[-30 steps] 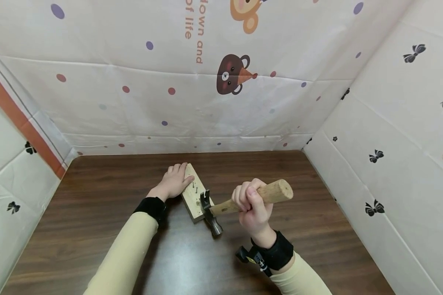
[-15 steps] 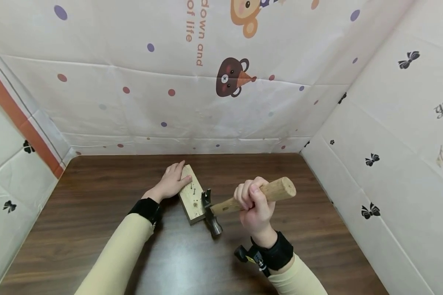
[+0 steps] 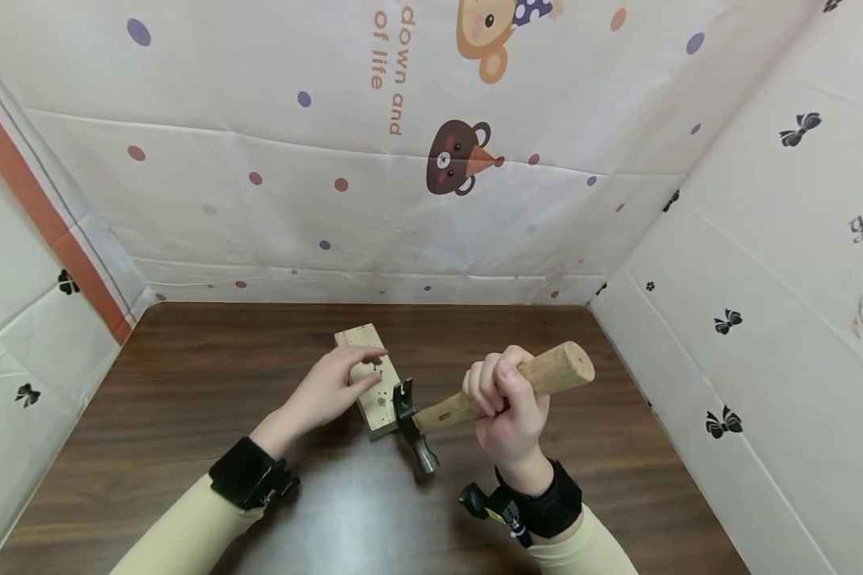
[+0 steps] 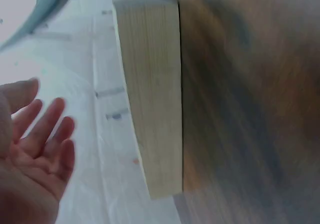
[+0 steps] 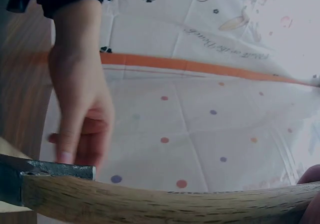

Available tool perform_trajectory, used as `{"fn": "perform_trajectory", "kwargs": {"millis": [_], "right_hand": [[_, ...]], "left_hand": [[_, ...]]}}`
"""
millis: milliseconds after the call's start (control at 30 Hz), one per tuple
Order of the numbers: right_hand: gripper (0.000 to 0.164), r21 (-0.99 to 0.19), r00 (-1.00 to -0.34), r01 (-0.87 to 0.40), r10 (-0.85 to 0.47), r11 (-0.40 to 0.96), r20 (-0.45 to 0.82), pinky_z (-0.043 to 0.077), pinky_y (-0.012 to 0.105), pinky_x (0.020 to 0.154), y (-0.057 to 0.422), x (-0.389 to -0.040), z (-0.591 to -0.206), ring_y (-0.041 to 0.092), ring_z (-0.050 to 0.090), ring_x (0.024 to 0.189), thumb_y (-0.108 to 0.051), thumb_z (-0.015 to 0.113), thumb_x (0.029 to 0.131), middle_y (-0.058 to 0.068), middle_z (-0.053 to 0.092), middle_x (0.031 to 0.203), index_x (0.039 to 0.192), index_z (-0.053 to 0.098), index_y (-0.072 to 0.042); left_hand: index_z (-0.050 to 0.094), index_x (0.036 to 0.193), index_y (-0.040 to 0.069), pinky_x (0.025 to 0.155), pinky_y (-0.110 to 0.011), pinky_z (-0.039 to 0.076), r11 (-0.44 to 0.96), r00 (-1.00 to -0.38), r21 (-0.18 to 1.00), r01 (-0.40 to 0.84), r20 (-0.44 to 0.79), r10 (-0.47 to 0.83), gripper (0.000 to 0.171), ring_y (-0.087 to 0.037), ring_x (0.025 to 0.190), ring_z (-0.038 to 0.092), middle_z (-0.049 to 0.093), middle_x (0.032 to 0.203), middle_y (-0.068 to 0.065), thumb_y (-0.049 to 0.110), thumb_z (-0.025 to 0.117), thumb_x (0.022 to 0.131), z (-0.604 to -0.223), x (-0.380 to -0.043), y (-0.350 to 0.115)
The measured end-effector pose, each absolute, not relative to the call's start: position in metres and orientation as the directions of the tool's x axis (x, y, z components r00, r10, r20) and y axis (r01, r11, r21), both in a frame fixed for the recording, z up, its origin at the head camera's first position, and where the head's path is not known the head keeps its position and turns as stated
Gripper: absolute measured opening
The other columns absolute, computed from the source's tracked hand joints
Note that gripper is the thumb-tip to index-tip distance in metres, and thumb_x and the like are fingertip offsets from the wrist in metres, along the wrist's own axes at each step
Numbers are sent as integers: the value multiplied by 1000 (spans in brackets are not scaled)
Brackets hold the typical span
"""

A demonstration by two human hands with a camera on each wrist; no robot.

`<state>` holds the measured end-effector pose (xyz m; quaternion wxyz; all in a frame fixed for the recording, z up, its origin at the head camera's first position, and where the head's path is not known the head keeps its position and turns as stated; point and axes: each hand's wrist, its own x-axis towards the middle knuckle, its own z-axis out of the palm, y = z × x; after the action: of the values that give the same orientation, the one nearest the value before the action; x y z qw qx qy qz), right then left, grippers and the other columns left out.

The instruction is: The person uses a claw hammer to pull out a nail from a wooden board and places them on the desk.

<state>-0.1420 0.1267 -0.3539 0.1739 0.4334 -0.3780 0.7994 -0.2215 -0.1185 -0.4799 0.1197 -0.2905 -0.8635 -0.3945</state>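
Observation:
A pale wooden block lies on the table with small dark marks on its top. In the left wrist view, two nails stick out from the block's top side. My left hand hovers over the block's left side, fingers loosely bent and holding nothing. The left wrist view shows that hand apart from the wood. My right hand grips a claw hammer by its wooden handle. The hammer's metal head overlaps the block's right near edge in the head view, claw pointing away and striking face toward me.
The dark brown wooden table ends at a printed white sheet along its back. Similar sheeting rises on the left and right. Black bands with small cameras are worn on both wrists.
My left hand has lifted off the block's far left end, where it was pressing, and drawn back toward me. The right hand and hammer have barely moved.

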Motion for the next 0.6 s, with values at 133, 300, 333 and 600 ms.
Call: {"fn": "perform_trajectory", "kwargs": {"millis": [133, 300, 333, 600], "right_hand": [[31, -453, -561, -586, -68, -672, 825, 23, 26, 41, 126, -139, -349, 10, 25, 43, 2, 37, 105, -1, 27, 56, 76, 35, -7], [31, -457, -555, -573, -88, -680, 827, 22, 27, 40, 124, -136, -346, 10, 26, 43, 1, 37, 105, -1, 27, 56, 75, 35, -7], [31, -458, -554, -571, -91, -681, 827, 22, 27, 40, 124, -136, -346, 10, 26, 43, 1, 36, 105, -1, 27, 56, 75, 35, -7], [30, -456, -551, -565, -97, -688, 829, 24, 27, 40, 122, -134, -347, 10, 26, 43, 2, 35, 105, -1, 27, 56, 76, 34, -7]], "left_hand": [[77, 126, 13, 97, -47, 56, 501, -787, 612, 612, 413, 459, 29, -21, 114, 69, 76, 122, 2, 18, 82, 97, -482, -202, -116], [80, 101, 21, 88, -40, 58, 457, -768, 624, 633, 433, 473, 14, -11, 103, 70, 77, 103, 11, 11, 85, 93, -488, -192, -113], [80, 99, 21, 86, -39, 59, 448, -763, 625, 639, 442, 471, 15, -11, 101, 70, 76, 101, 11, 9, 86, 92, -489, -191, -113], [81, 91, 18, 77, -32, 59, 419, -755, 634, 650, 473, 455, 18, -7, 91, 69, 76, 94, 9, 2, 88, 87, -492, -189, -113]]}}
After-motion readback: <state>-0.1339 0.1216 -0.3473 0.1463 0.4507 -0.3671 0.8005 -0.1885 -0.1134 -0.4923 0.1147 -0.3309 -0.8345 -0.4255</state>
